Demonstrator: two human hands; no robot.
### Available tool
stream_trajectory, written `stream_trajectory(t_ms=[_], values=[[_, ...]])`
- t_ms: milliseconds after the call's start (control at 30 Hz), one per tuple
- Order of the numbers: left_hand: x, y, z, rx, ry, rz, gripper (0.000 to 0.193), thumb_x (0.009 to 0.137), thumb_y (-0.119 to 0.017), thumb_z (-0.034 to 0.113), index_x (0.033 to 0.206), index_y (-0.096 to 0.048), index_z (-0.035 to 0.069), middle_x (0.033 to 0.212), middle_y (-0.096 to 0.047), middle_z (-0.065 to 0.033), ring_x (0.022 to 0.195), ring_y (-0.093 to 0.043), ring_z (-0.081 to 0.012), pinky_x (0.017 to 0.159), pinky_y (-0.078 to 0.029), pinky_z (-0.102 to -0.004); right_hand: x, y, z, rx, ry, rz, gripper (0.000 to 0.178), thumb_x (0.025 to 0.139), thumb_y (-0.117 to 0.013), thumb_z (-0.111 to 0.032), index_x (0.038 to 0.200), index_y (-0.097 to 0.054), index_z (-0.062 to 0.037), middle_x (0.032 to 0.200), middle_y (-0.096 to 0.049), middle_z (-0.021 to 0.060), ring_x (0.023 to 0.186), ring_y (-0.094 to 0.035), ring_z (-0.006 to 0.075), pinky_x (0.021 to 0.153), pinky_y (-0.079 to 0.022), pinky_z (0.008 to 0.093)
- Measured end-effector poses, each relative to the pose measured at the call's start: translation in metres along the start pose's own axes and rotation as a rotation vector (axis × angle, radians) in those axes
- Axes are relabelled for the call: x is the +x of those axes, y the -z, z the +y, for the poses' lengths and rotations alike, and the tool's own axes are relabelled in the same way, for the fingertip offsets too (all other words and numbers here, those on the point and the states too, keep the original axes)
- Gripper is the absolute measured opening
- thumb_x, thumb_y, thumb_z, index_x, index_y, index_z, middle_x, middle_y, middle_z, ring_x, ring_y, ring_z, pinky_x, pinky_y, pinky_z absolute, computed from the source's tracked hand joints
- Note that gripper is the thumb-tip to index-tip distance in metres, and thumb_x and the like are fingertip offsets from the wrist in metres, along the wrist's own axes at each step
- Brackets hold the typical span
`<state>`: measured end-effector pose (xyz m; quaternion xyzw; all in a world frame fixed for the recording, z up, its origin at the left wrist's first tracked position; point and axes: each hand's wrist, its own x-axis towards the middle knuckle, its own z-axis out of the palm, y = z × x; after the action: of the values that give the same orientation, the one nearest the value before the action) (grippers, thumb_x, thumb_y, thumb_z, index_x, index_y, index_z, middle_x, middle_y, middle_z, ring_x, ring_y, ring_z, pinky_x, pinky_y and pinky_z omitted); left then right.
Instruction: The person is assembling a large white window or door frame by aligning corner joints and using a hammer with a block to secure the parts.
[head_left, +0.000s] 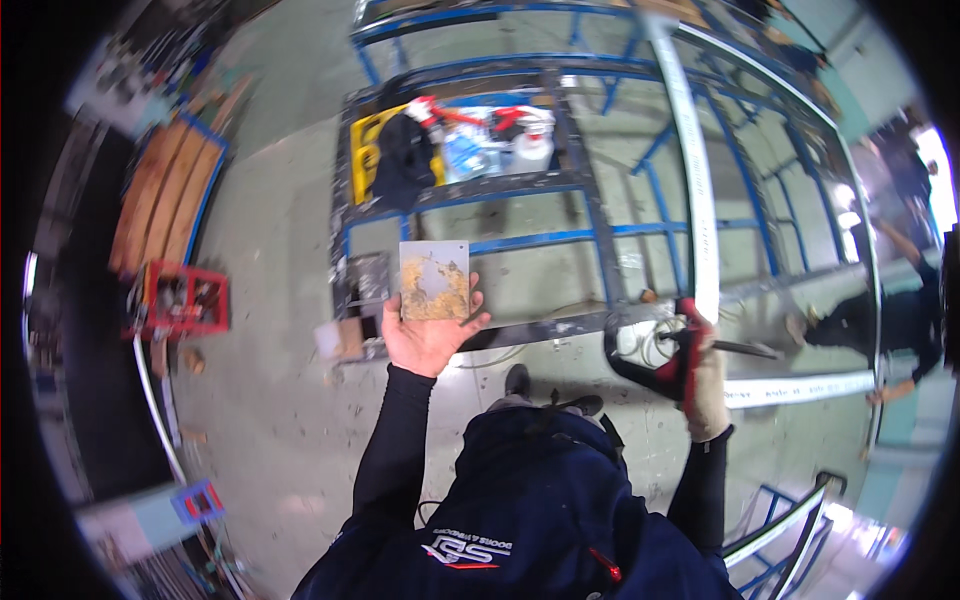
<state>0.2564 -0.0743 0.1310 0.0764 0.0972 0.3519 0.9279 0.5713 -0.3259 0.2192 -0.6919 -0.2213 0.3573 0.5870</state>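
Note:
A square grey plate (434,281) with rough yellowish residue over its lower part rests in my bare left hand (424,338). My left thumb is at one edge of it and my fingers curl at the other, in front of the workbench. Off to the right, my gloved right hand (704,385) is closed round a black tool (630,368) with a C-shaped curve. A dark rod (745,349) sticks out of that grip to the right. The tool's exact kind cannot be made out, and its grip is hidden by the glove.
A blue and black metal bench frame (600,240) carries a tray with a dark cloth (402,160), a white bottle (533,150) and red-handled tools. A long white-faced frame (693,170) lies across it. A red crate (185,298) stands left; another person (880,325) is at right.

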Motion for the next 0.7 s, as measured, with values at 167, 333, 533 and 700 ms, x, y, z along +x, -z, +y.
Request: stream_trajectory(t_ms=[167, 333, 533, 700], values=[[0.05, 0.016, -0.075, 0.165, 0.329, -0.292, 0.102, 0.084, -0.08, 0.048, 0.163, -0.029, 0.011, 0.152, -0.051, -0.0192, 0.13, -0.056, -0.0335, 0.117, -0.038, -0.06, -0.06, 0.008, 0.024, -0.021, 0.043, 0.18, 0.031, 0.103, -0.064, -0.01, 0.134, -0.06, -0.0067, 0.099, -0.063, 0.0012, 0.072, -0.055, 0.0074, 0.062, -0.049, 0.0273], [0.086, 0.037, -0.12, 0.536, 0.51, -0.189, 0.057, 0.096, -0.077, 0.036, 0.139, -0.056, 0.005, 0.123, -0.072, -0.0089, 0.109, -0.071, -0.0248, 0.098, -0.056, -0.0452, -0.121, 0.054, 0.021, 0.198, -0.328, 0.197, 0.032, 0.106, -0.064, -0.017, 0.136, -0.06, -0.0069, 0.107, -0.066, 0.0011, 0.085, -0.059, 0.0078, 0.07, -0.052, 0.0266], [0.084, 0.01, -0.202, 0.678, 0.699, 0.038, 0.035, 0.106, -0.065, 0.029, 0.132, -0.062, 0.005, 0.123, -0.072, -0.0079, 0.11, -0.069, -0.0225, 0.099, -0.054, -0.0407, -0.178, 0.069, 0.03, 0.316, -0.257, 0.534, 0.035, 0.105, -0.065, -0.02, 0.137, -0.061, -0.0082, 0.106, -0.063, -0.0002, 0.083, -0.054, 0.0083, 0.074, -0.051, 0.0269], [0.098, 0.026, -0.185, 1.268, 0.252, -0.13, 0.031, 0.103, -0.067, 0.014, 0.131, -0.062, 0.0, 0.122, -0.072, -0.0096, 0.11, -0.068, -0.02, 0.097, -0.053, -0.036, -0.19, 0.084, 0.068, 0.16, -0.169, 0.684, 0.037, 0.107, -0.058, -0.018, 0.141, -0.06, -0.0059, 0.098, -0.062, 0.0003, 0.081, -0.054, 0.0079, 0.072, -0.05, 0.0258]])
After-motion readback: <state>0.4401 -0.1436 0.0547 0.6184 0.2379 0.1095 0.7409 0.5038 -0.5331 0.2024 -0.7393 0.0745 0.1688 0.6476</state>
